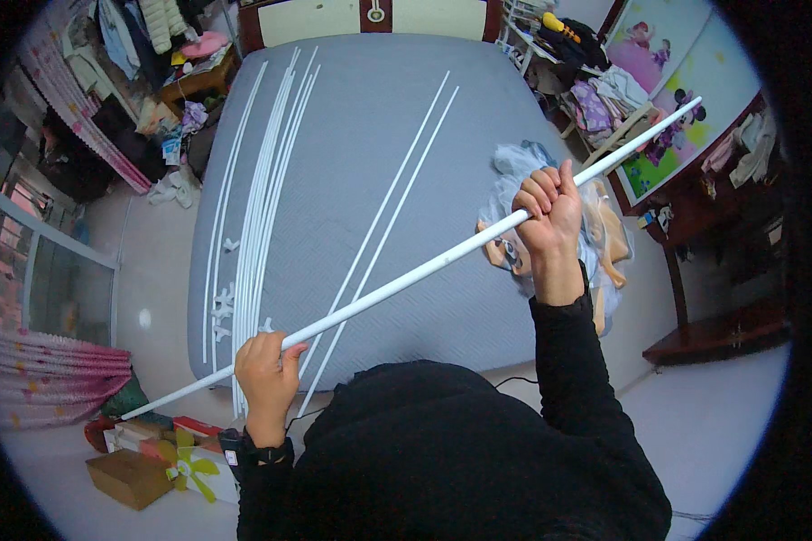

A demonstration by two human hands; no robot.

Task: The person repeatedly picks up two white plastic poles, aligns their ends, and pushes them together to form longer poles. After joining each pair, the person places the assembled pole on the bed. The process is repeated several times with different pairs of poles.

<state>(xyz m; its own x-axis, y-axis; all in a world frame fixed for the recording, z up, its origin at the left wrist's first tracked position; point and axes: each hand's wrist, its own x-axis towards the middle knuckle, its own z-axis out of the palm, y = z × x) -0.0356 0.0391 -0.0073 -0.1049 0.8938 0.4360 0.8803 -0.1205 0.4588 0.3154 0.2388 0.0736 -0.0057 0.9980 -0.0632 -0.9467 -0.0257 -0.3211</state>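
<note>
White pole [424,267] is held at a slant across the view, over the bed, both hands on it. Lower end is at lower left, by the boxes on the floor; upper end is at upper right, in front of the cartoon door panel. Can't tell if either end touches anything.

Biggest first. Bed [352,162]: blue-grey quilted cover, fills the middle. Cartoon door panel [645,171]: far right, green and pink print. Pink curtain [50,370]: left edge, patterned.

Thin white rods [263,198]: lying lengthwise on the bed. Tight bundle left of centre, a pair just left of that, another pair well apart to the right.

Fabric bundle [607,236]: sheer grey and tan, crumpled at the right side of the bed, behind the right forearm in view.

Brown box [129,478]: lower left, on the floor. Fan [192,469] with yellow-green blades sits just beside it.

Right hand [550,212]: clenched round the upper half of the pole, thumb pointing up. Left hand [265,371]: grasping the lower part, thumb on the near side; dark band on the wrist.

Smallest: pale branched connectors [223,299], several by the rods near the bed's lower left.
</note>
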